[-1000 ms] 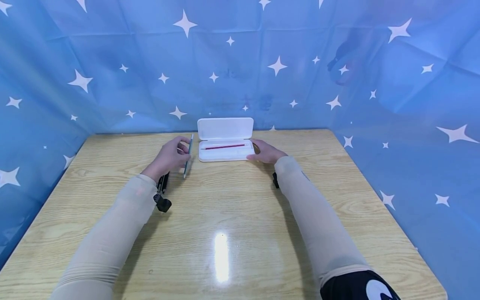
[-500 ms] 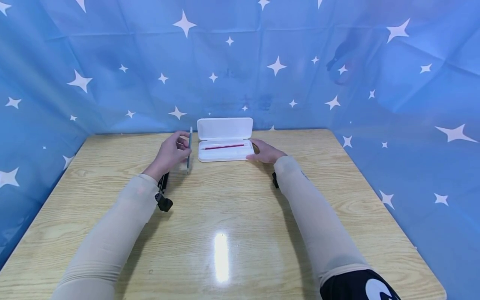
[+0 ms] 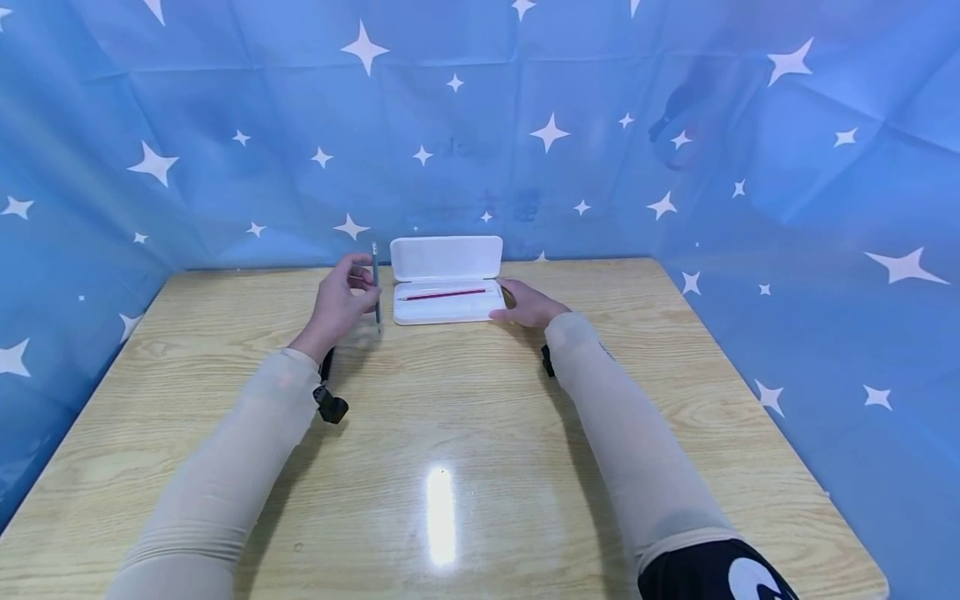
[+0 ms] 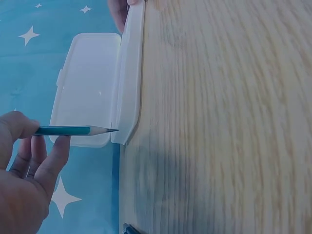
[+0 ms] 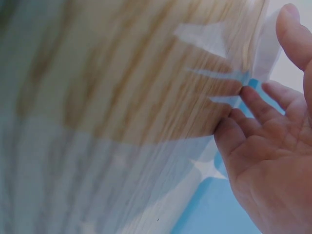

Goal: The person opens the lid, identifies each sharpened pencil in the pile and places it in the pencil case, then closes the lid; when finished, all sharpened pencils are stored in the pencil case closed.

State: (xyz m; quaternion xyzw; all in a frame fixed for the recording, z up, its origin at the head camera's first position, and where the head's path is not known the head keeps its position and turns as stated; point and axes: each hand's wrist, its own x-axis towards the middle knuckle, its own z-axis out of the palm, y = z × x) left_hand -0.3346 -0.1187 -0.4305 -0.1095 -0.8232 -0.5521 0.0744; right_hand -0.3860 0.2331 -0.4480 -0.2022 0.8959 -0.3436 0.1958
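Observation:
A teal pencil (image 3: 377,287) stands nearly upright in my left hand (image 3: 337,304), pinched between thumb and fingers just left of the white pencil case (image 3: 450,315). In the left wrist view the sharpened end of the teal pencil (image 4: 68,130) points toward the table, and its tip overlaps the case's near end in the picture. The case lies open with its lid (image 3: 446,258) raised at the back. Inside lies a red pencil (image 3: 442,294), lengthwise. My right hand (image 3: 528,306) holds the case's right end, thumb at the front corner and fingers at the back.
The wooden table (image 3: 420,400) ends right behind the case, against a blue star-printed curtain (image 3: 465,117). A black wrist camera (image 3: 330,406) sits under the left wrist. A small dark object (image 4: 129,229) shows at the left wrist view's bottom edge.
My left hand has turned the teal pencil from a slant to nearly upright and raised it slightly. The right hand and the case keep their places.

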